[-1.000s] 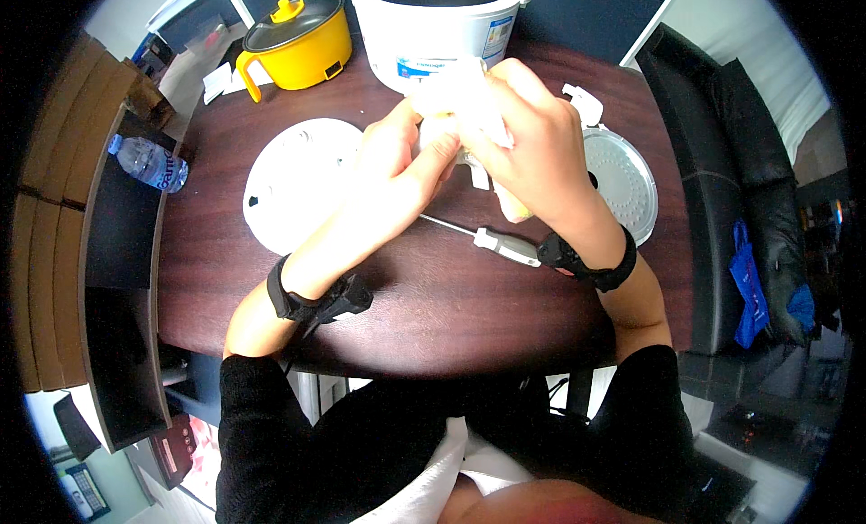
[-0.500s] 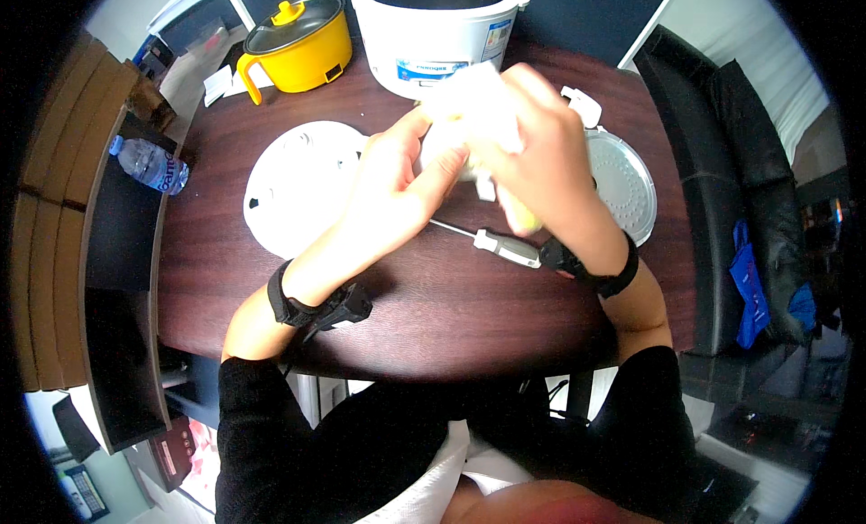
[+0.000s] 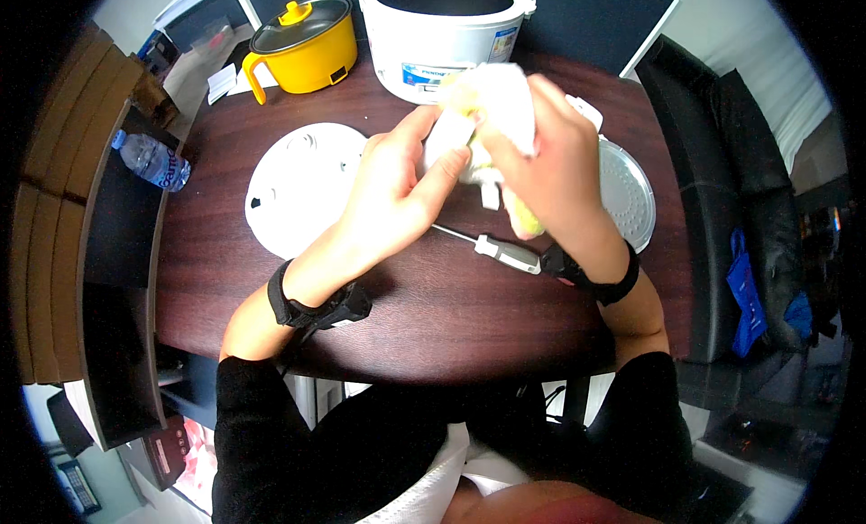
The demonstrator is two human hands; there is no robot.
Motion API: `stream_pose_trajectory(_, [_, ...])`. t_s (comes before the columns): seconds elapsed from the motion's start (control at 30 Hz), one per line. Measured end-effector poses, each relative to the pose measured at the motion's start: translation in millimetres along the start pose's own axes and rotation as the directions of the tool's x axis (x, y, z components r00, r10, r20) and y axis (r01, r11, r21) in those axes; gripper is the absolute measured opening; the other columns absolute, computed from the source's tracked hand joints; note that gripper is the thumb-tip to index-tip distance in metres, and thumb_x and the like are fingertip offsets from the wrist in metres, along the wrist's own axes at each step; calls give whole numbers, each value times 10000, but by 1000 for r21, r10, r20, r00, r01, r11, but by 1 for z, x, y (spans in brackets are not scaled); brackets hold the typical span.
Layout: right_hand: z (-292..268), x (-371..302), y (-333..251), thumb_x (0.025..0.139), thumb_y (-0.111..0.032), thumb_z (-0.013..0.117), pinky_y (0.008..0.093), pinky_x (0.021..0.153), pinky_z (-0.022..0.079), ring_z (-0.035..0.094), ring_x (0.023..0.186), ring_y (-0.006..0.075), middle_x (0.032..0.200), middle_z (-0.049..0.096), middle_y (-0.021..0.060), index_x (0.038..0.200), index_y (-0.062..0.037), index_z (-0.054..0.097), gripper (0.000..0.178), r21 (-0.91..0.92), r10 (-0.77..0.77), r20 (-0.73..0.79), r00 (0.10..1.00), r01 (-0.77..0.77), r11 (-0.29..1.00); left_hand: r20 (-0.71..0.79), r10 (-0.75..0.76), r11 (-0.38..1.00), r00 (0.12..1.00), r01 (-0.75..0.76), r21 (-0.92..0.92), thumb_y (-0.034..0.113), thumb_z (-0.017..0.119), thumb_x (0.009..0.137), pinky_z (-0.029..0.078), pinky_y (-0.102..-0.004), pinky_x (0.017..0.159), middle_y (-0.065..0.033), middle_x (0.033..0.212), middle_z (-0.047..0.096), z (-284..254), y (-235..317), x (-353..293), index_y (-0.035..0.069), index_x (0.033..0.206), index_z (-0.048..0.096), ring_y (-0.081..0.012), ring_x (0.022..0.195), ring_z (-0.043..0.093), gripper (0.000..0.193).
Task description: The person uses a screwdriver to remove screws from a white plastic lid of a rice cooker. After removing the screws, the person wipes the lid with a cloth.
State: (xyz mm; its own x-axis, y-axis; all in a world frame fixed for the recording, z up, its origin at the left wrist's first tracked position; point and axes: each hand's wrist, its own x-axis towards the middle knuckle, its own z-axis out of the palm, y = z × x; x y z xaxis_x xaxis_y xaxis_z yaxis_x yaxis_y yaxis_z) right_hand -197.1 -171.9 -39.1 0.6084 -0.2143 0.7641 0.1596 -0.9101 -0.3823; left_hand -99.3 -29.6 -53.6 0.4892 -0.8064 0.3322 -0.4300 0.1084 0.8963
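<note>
Over the middle of the table, my left hand (image 3: 386,183) pinches a small white plastic piece (image 3: 448,134) between thumb and fingers. My right hand (image 3: 566,163) is closed around a crumpled white and yellow cloth (image 3: 510,96), pressed against that piece. A yellow end of the cloth hangs below the right palm. The piece's full shape is hidden by the cloth and fingers. Beneath the hands lies a screwdriver (image 3: 507,253) with a grey-white handle. A round white lid (image 3: 293,195) rests left of my left hand. Right of my right wrist is a grey perforated disc (image 3: 631,199).
A white rice cooker body (image 3: 433,39) stands open at the back. To its left is a yellow pot (image 3: 316,59) with a dark lid. A small white part (image 3: 588,112) lies behind the perforated disc. A water bottle (image 3: 152,161) sits beyond the table's left edge.
My right hand and the cloth have shifted slightly right and down across the white piece. My left hand keeps its grip nearly in place. The whole view has moved a little.
</note>
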Motion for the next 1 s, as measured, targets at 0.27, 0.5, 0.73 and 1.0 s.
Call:
stream_pose_trajectory(0.27, [-6,-1,-5,754,-146,680,363,556,491,623,650,306,772,583,122,869,-20,579,199,113,25,6,1000,-25,993,-27,95,993,995,-93,68,123,577,856,447,-274,506,-129,636,606,2,5,-4,-51,1099,520,-172,539,611,304])
stream_pose_trajectory(0.5, [-7,3,1,747,-170,673,372,578,497,624,688,334,827,588,149,878,-11,563,234,167,76,-12,997,-72,983,-29,133,988,991,-130,79,105,565,852,458,-285,505,-145,661,616,-2,6,-4,-46,1106,513,-213,554,634,299])
stream_pose_trajectory(0.73, [-11,4,-3,777,-162,656,359,626,512,647,737,322,844,626,170,945,1,587,244,271,121,55,991,-131,953,-30,288,933,957,-273,235,106,568,854,461,-290,485,-158,655,611,-7,6,-2,-43,1108,507,-233,532,630,301])
stream_pose_trajectory(1.0, [-8,2,-11,792,-224,690,347,657,519,660,758,299,827,650,160,937,1,629,275,193,97,81,992,-111,975,31,284,911,958,-279,303,103,575,850,491,-332,513,-191,653,613,-10,10,-2,-49,1103,484,-311,587,650,309])
